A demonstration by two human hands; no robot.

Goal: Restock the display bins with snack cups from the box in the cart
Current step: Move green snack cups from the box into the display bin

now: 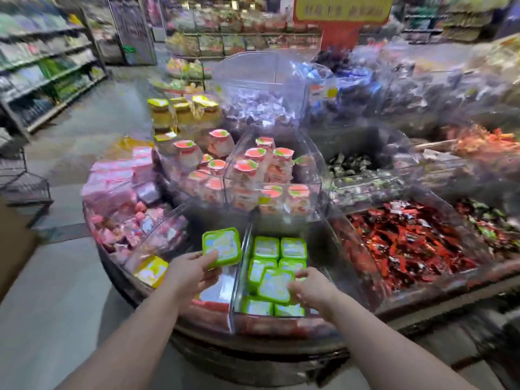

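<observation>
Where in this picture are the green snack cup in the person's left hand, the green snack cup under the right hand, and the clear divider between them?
Left-hand green cup [222,247]: head view, on its lid.
Right-hand green cup [275,284]: head view, on its lid.
Clear divider [237,273]: head view, on its upright panel.

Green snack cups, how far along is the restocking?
Done: several green cups already lie in the clear bin. In hand: the left hand carries one cup, the right hand sets another on the pile. Left: the bin beside it looks nearly bare.
</observation>
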